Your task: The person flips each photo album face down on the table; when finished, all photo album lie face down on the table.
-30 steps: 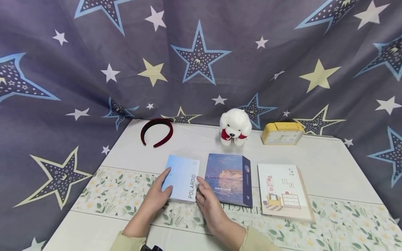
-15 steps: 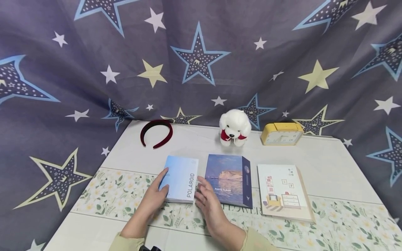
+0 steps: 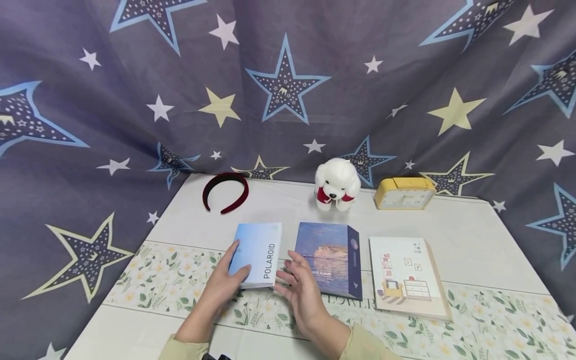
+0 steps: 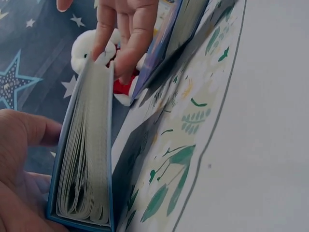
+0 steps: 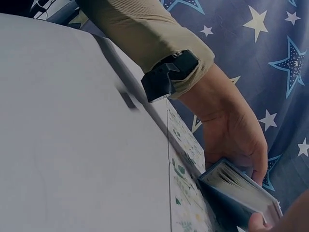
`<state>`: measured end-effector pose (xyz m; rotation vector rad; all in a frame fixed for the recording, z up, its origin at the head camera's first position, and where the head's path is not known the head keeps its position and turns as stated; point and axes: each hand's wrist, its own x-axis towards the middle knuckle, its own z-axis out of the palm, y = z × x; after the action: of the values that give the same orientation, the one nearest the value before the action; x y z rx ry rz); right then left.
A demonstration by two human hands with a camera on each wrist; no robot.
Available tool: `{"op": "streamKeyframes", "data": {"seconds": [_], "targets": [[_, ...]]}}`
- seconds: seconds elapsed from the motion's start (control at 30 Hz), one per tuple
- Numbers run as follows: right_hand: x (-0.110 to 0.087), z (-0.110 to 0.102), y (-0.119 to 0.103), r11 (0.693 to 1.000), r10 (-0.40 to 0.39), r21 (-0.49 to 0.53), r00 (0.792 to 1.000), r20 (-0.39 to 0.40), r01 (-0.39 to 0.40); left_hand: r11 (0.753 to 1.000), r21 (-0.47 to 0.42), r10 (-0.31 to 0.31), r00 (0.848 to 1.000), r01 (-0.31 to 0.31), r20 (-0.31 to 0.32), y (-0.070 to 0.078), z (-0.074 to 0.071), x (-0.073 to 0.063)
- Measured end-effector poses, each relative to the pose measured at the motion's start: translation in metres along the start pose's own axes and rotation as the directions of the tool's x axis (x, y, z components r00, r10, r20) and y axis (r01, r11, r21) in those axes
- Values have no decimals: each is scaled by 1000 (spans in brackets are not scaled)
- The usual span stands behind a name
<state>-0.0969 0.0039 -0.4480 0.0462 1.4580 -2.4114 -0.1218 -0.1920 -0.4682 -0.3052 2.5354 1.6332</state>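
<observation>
In the head view, a light blue photo album (image 3: 257,254) marked POLAROID is tilted slightly over the floral strip. My left hand (image 3: 222,280) grips its left edge, with the thumb on the cover; the fingers underneath are hidden. At the album's right edge, my right hand (image 3: 302,292) has its fingers spread and loosely bent, and the fingertips touch that edge. The left wrist view shows the page edges (image 4: 87,145) between the two covers, with right-hand fingertips at the far end. A dark blue photo album (image 3: 328,260) lies just beyond my right hand.
A white album (image 3: 405,272) with a room drawing lies at the right. Along the back stand a dark red headband (image 3: 225,192), a white plush dog (image 3: 337,184) and a yellow clock (image 3: 405,193). A starry curtain (image 3: 288,130) hangs behind the table.
The light blue album has shifted slightly left and tilted, with my left hand still on it. My right fingertips have moved left against its right edge.
</observation>
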Motion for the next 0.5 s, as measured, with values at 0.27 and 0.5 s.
{"op": "streamKeyframes", "data": {"seconds": [0.27, 0.5], "targets": [[4, 0, -3, 1000, 14, 19, 1000, 0, -14, 991, 115, 61, 996, -68, 59, -3, -2, -1], [8, -2, -4, 999, 23, 23, 1000, 10, -23, 970, 197, 121, 988, -139, 100, 4, 1, -3]]}}
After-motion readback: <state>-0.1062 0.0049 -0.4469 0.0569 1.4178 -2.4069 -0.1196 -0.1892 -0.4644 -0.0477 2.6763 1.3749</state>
